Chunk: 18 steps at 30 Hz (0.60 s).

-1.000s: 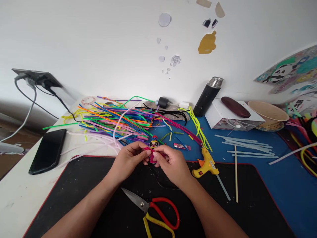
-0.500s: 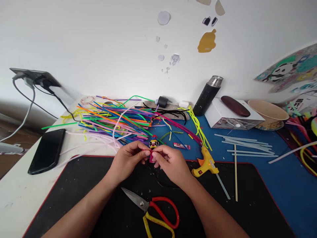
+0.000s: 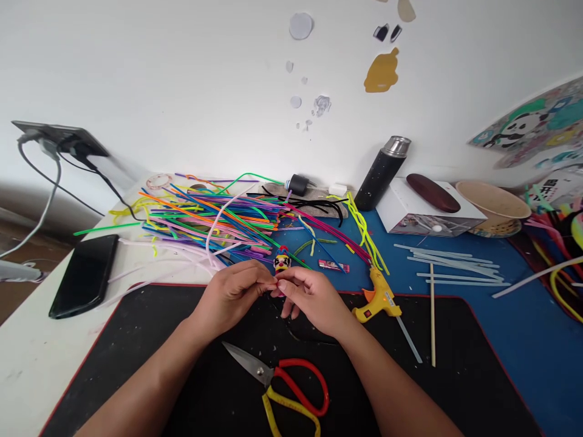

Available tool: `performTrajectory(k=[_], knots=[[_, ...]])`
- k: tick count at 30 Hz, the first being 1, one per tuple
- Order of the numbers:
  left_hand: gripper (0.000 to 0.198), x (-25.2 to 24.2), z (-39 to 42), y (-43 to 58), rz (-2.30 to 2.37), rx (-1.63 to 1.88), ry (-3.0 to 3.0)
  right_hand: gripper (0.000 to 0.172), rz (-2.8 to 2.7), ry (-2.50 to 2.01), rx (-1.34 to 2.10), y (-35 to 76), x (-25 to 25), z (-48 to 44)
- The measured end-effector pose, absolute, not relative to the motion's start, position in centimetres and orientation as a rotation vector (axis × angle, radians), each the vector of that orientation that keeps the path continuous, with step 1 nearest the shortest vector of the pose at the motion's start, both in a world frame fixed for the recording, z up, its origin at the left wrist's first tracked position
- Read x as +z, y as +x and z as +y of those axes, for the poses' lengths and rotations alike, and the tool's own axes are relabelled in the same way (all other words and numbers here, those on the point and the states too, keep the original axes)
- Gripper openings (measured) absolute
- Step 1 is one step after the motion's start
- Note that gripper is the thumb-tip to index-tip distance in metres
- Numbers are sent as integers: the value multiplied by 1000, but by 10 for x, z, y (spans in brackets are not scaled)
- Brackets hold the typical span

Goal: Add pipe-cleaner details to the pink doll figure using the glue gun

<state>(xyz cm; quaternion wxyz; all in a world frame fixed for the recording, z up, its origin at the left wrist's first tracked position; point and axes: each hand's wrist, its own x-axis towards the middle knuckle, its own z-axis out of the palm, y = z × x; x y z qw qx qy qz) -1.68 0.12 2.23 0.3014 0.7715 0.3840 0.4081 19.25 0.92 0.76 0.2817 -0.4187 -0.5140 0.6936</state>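
A small pipe-cleaner doll with a white painted-looking face and a blue and red top stands upright between my hands. My left hand pinches at its lower part with thumb and fingertips. My right hand grips it from the other side, thumb against forefinger, the fingertips of both hands meeting. The doll's magenta body is mostly covered by my fingers. A thin black strand curves over the mat below my right hand. Nearer me lie large scissors with one red and one yellow handle.
Loose coloured pipe cleaners are heaped behind my hands. On the right are a yellow glue gun, glue sticks, a wooden stick, a black flask and a white box. A phone lies left.
My left fingers have shifted over the doll's lower body, now covering more of the magenta part. The right hand stays nearly in place; the view has tilted slightly.
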Motion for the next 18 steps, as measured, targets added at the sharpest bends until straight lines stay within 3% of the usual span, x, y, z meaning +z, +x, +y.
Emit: performTrajectory(k=[18], knots=[[24,34,4,-26,979,878,2125,19,-1566,-1152,1827,191,11,4]])
